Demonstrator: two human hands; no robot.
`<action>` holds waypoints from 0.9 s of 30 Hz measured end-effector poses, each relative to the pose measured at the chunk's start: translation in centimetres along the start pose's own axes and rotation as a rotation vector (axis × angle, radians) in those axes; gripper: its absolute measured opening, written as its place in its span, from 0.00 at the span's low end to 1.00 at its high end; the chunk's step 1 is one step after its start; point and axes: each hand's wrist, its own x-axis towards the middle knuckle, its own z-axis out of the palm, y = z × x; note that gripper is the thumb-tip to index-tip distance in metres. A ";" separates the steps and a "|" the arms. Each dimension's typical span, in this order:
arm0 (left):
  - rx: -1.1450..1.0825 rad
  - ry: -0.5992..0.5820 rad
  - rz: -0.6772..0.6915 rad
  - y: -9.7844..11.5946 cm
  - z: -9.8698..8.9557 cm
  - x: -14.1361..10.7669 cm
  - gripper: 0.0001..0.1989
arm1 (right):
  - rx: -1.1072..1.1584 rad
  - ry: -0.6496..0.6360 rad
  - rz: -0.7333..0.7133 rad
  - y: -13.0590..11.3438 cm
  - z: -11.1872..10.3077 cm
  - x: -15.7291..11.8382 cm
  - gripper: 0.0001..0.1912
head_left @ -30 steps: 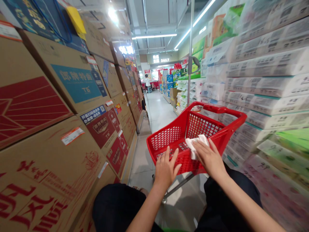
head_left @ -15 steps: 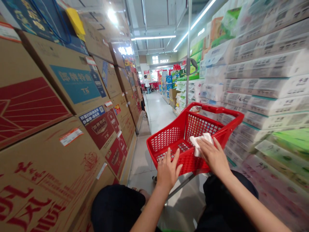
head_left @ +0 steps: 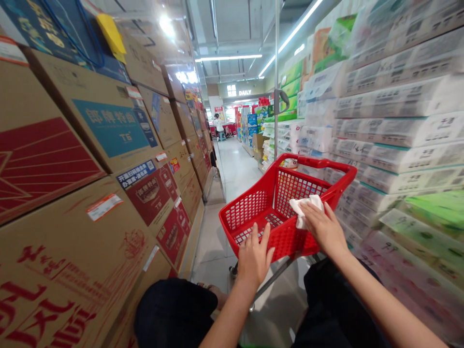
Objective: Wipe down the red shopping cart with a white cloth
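Observation:
A red plastic shopping cart [head_left: 250,205] with a perforated basket stands in front of me, its handle toward the right. My right hand [head_left: 322,226] presses a crumpled white cloth [head_left: 302,208] against the upper edge of the cart's near side, the fingers laid over it. At the near side's left part rests my left hand [head_left: 253,256], fingers spread and holding nothing; its fingertips touch or nearly touch the basket rim. Part of the cloth is hidden under the right fingers.
Stacked cardboard boxes [head_left: 108,125] line the left side. Wrapped tissue packs [head_left: 391,125] are piled close on the right. A metal pole [head_left: 277,58] rises behind the cart. Down the aisle, a person [head_left: 219,125] sits in the distance.
My right hand and the cloth have slid slightly rightward and up along the cart's edge. The cart's handle end has shifted a little left in view. My left hand stays nearly in place.

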 end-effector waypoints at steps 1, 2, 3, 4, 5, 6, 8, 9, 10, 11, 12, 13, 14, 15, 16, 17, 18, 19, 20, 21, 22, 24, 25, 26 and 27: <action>0.004 -0.005 -0.008 0.3 0.1 0.1 0.36 | 0.013 -0.010 -0.020 -1.2 0.0 -0.1 0.27; 0.004 -0.013 -0.013 0.5 0.1 0.1 0.36 | 0.029 -0.024 -0.044 -2.5 -0.1 -0.2 0.27; 0.002 -0.025 -0.017 0.6 0.1 0.1 0.36 | 0.046 -0.040 -0.069 -3.9 -0.2 -0.3 0.28; -0.003 -0.039 -0.019 0.7 0.1 0.1 0.36 | 0.062 -0.054 -0.091 -5.0 -0.3 -0.4 0.29; -0.011 -0.054 -0.019 0.6 0.0 0.1 0.36 | 0.076 -0.066 -0.109 -5.8 -0.4 -0.5 0.29; -0.024 -0.068 -0.015 0.4 -0.1 0.0 0.36 | 0.085 -0.076 -0.124 -6.2 -0.5 -0.5 0.29; -0.071 -0.086 0.021 -0.2 -0.4 -0.2 0.36 | 0.087 -0.095 -0.139 -5.4 -0.6 -0.5 0.28; -0.100 -0.085 0.052 -0.7 -0.5 -0.4 0.37 | 0.079 -0.095 -0.132 -4.4 -0.5 -0.5 0.28; -0.128 -0.079 0.089 -1.1 -0.5 -0.6 0.37 | 0.066 -0.084 -0.112 -3.1 -0.4 -0.4 0.28; -0.149 -0.070 0.123 -1.6 -0.6 -0.8 0.38 | 0.049 -0.064 -0.081 -1.8 -0.2 -0.3 0.27; -0.157 -0.057 0.148 -2.1 -0.5 -1.0 0.38 | 0.031 -0.040 -0.045 -0.5 0.0 -0.1 0.27; -0.152 -0.042 0.160 -2.5 -0.4 -1.3 0.38 | 0.017 -0.018 -0.012 0.4 0.2 0.0 0.26; -0.139 -0.029 0.162 -2.8 -0.3 -1.4 0.39 | 0.007 -0.005 0.013 0.9 0.4 0.1 0.26; -0.123 -0.016 0.157 -3.0 -0.2 -1.6 0.39 | 0.004 -0.001 0.026 0.9 0.6 0.2 0.26; -0.108 -0.006 0.148 -3.2 0.0 -1.6 0.38 | 0.009 -0.005 0.026 0.4 0.7 0.3 0.26; -0.094 0.003 0.137 -3.2 0.1 -1.7 0.38 | 0.022 -0.018 0.013 -0.6 0.8 0.4 0.26; -0.083 0.011 0.128 -3.3 0.3 -1.7 0.38 | 0.040 -0.036 -0.008 -1.9 0.8 0.4 0.26; -0.073 0.016 0.119 -3.3 0.4 -1.6 0.37 | 0.062 -0.057 -0.035 -3.4 0.7 0.5 0.26; -0.064 0.020 0.112 -3.3 0.4 -1.6 0.37 | 0.085 -0.077 -0.065 -4.9 0.7 0.5 0.27; -0.056 0.021 0.106 -3.4 0.4 -1.5 0.36 | 0.103 -0.087 -0.088 -6.1 0.6 0.5 0.27; -0.049 0.019 0.102 -3.5 0.4 -1.5 0.36 | 0.119 -0.096 -0.108 -7.1 0.5 0.5 0.27; -0.039 0.007 0.094 -3.7 0.3 -1.4 0.35 | 0.140 -0.110 -0.139 -7.6 0.4 0.5 0.27; -0.035 0.000 0.089 -3.7 0.2 -1.5 0.35 | 0.142 -0.121 -0.148 -7.1 0.5 0.6 0.27; -0.030 -0.008 0.084 -3.7 0.1 -1.5 0.35 | 0.138 -0.128 -0.146 -6.3 0.6 0.6 0.27; -0.027 -0.014 0.080 -3.6 0.0 -1.6 0.35 | 0.126 -0.129 -0.133 -5.2 0.8 0.6 0.27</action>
